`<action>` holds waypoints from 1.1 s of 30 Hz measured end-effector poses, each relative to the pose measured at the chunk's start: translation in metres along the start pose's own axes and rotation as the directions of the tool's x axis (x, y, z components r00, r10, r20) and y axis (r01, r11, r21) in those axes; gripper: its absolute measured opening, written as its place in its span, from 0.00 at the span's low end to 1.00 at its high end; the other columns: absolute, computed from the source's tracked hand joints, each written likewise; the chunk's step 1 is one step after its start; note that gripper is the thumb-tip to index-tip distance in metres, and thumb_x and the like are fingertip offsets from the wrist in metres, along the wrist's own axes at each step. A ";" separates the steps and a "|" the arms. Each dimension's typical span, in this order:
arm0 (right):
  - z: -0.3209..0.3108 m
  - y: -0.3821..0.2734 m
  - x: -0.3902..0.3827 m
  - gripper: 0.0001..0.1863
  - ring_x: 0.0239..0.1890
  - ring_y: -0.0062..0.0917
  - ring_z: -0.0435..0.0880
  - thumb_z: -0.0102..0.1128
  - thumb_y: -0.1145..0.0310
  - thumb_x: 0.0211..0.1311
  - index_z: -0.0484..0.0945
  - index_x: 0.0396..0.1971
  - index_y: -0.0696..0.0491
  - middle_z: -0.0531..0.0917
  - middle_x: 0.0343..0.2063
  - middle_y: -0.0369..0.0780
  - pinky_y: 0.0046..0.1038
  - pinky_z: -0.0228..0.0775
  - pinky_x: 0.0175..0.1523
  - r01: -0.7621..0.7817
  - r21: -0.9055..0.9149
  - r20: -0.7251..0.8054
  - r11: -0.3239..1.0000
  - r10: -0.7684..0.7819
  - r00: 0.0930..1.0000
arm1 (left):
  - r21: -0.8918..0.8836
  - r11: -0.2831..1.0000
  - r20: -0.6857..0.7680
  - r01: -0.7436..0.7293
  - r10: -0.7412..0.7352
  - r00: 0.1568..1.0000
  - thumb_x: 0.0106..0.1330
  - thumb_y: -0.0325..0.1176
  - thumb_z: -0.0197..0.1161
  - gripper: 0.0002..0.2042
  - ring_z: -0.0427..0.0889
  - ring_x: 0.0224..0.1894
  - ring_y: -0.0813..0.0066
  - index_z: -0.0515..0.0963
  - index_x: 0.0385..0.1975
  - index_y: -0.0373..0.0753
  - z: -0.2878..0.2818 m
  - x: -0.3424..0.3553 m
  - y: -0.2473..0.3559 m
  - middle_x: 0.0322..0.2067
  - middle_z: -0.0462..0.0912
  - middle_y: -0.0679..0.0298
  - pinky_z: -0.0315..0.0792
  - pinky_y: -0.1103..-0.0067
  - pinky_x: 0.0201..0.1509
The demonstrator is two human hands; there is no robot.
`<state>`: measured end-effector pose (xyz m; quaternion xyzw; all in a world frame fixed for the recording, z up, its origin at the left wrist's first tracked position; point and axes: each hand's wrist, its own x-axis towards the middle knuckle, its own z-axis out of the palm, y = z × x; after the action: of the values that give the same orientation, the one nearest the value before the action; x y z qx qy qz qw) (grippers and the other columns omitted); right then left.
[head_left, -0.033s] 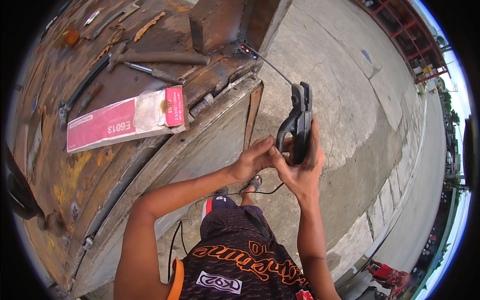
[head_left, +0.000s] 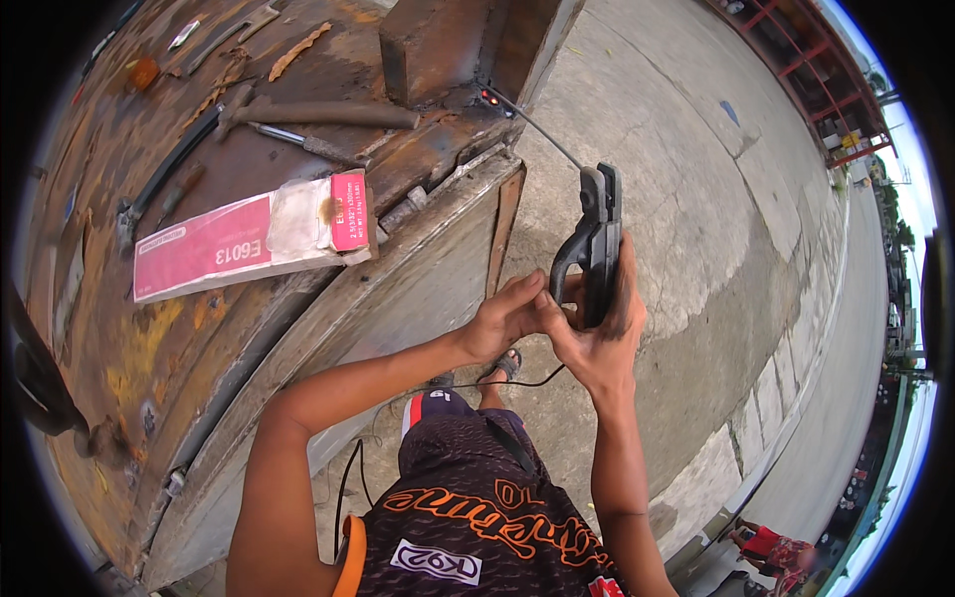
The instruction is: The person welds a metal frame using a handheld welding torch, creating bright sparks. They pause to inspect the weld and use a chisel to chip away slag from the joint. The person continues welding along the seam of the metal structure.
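Observation:
My right hand [head_left: 609,343] is wrapped round the black handle of a welding electrode holder [head_left: 600,234]. My left hand [head_left: 505,318] closes on the holder's lower end from the left, its thumb against the right thumb; its fingertips are partly hidden. A thin welding rod [head_left: 542,129] slants up and left from the holder's jaws. The rod's tip reaches a glowing orange spot [head_left: 488,98] at the foot of an upright rusty steel piece [head_left: 428,55], near the corner of a rusty metal surface [head_left: 129,358].
On the metal surface lie a pink-and-white electrode box [head_left: 214,249], a hammer [head_left: 328,114] and a slim metal tool with a rough handle [head_left: 328,151]. A black cable [head_left: 477,385] runs below my hands. Concrete ground [head_left: 686,199] stretches to the right; a person in red [head_left: 776,552] is far off.

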<state>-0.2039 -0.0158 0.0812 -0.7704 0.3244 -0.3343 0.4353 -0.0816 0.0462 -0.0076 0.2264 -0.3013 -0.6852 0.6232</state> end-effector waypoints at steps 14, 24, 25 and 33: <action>-0.005 -0.004 0.000 0.53 0.36 0.35 0.90 0.77 0.61 0.46 0.56 0.70 0.62 0.86 0.36 0.48 0.33 0.83 0.41 0.162 -0.219 0.128 0.962 -0.137 0.982 | -0.039 0.994 0.011 -0.098 0.099 0.995 0.69 0.69 0.41 0.46 0.75 0.62 0.55 0.61 0.65 0.25 0.004 -0.007 -0.002 0.58 0.74 0.45 0.67 0.61 0.68; -0.010 -0.015 0.002 0.49 0.30 0.23 0.87 0.74 0.72 0.51 0.53 0.70 0.66 0.85 0.29 0.44 0.26 0.82 0.35 0.047 -0.013 0.074 0.999 -0.046 0.996 | -0.083 0.989 0.081 -0.124 0.131 0.988 0.73 0.60 0.48 0.39 0.79 0.57 0.71 0.63 0.67 0.28 0.002 -0.005 -0.006 0.55 0.79 0.56 0.71 0.69 0.65; -0.011 -0.016 0.002 0.49 0.30 0.23 0.87 0.73 0.72 0.51 0.53 0.70 0.66 0.85 0.29 0.43 0.25 0.82 0.35 0.029 0.012 0.058 1.000 -0.030 0.998 | -0.075 0.989 0.074 -0.124 0.129 0.989 0.73 0.60 0.48 0.39 0.80 0.56 0.72 0.63 0.67 0.28 0.002 -0.004 -0.007 0.54 0.79 0.56 0.71 0.70 0.64; -0.007 -0.015 -0.004 0.49 0.31 0.24 0.88 0.74 0.72 0.50 0.54 0.69 0.65 0.86 0.30 0.45 0.26 0.83 0.36 0.076 -0.075 0.060 0.994 -0.071 0.996 | -0.054 0.986 0.070 -0.158 0.161 0.984 0.73 0.60 0.47 0.39 0.80 0.57 0.71 0.62 0.68 0.27 0.005 -0.007 -0.007 0.53 0.79 0.56 0.72 0.70 0.64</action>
<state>-0.2086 -0.0099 0.0967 -0.8073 0.2960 -0.3152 0.4018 -0.0895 0.0545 -0.0095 0.1608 -0.3248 -0.6481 0.6698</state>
